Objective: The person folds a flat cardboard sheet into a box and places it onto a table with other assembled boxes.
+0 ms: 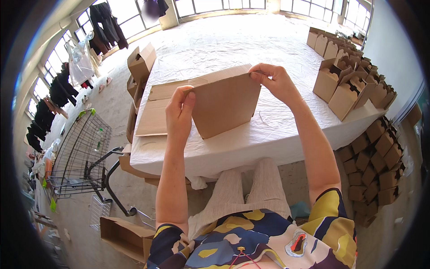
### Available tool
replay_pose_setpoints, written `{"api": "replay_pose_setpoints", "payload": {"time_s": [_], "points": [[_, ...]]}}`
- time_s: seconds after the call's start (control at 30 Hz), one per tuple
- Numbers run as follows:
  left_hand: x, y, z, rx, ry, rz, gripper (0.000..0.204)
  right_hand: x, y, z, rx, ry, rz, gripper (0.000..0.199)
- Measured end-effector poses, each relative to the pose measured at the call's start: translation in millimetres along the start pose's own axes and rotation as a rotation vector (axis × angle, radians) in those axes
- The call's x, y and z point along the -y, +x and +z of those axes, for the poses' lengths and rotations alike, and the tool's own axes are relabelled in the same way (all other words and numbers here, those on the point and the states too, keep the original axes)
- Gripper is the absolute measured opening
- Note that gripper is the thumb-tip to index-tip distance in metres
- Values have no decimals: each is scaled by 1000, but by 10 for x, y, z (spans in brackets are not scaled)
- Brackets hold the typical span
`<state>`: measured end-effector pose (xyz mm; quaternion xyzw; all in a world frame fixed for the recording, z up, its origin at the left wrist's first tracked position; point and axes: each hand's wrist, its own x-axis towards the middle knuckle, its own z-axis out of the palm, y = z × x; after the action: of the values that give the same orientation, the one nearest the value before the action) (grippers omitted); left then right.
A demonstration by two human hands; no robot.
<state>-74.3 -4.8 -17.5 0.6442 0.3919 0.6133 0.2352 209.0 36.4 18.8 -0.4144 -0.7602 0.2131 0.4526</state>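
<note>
A brown cardboard box (226,105) stands tilted over the white-covered table, one broad plain side facing me. At its upper left corner my left hand (180,107) is closed, thumb on the near face. My right hand (273,80) pinches the upper right corner between thumb and fingers. Whether the box is fully unfolded cannot be made out, since its far side is hidden. Just left of it, flat cardboard blanks (152,112) lie on the table, partly covered by my left hand and the box.
Folded boxes with cut-out handles (345,89) crowd the table's right side. More small boxes (376,157) are piled below on the floor. At left stand a wire shopping cart (80,152) and open cartons (141,65). Another open carton (125,235) sits near my left elbow. Dark clothes (105,27) hang behind.
</note>
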Motion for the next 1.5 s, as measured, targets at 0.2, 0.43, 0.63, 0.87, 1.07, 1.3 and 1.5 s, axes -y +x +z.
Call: {"api": "replay_pose_setpoints", "payload": {"time_s": [0.2, 0.43, 0.63, 0.87, 1.07, 1.3, 1.5], "points": [[-112, 70, 71, -21, 5, -57, 17, -25, 41, 77, -19, -31, 71, 22], [-18, 144, 177, -60, 155, 99, 22, -45, 33, 240, -152, -74, 89, 24], [135, 183, 123, -43, 203, 198, 26, 1, 16, 276, -149, -219, 154, 27], [217, 172, 140, -35, 278, 204, 19, -42, -81, 360, -245, -435, 46, 23], [264, 158, 140, 9, 292, 213, 23, -106, -119, 501, -355, -384, 92, 20], [318, 157, 171, -9, 179, 172, 23, -159, -114, 546, -401, -368, 67, 22], [323, 106, 148, -34, 169, 120, 28, -252, -87, 509, -399, -194, 158, 61]]}}
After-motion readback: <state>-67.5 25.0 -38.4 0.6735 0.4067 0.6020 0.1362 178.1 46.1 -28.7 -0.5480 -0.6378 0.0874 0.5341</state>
